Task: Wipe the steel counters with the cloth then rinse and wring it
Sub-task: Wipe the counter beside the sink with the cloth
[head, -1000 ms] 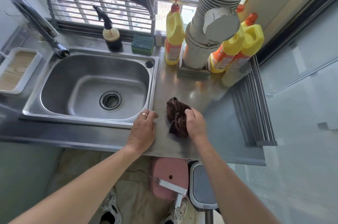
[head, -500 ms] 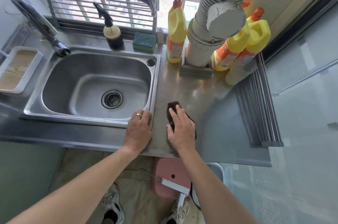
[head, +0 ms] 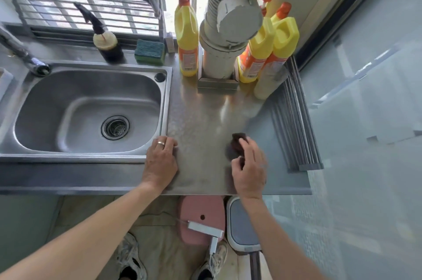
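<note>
Dark brown cloth [head: 237,145], bunched (partly blurred), on bare steel counter [head: 201,119], right of sink [head: 86,110]

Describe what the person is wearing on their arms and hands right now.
Both forearms are bare, with no sleeves in view as far up as the frame shows. The left hand wears a plain gold-coloured ring on one of its fingers. The right hand shows no ring, watch or glove. No gloves or wristbands on either arm.
</note>
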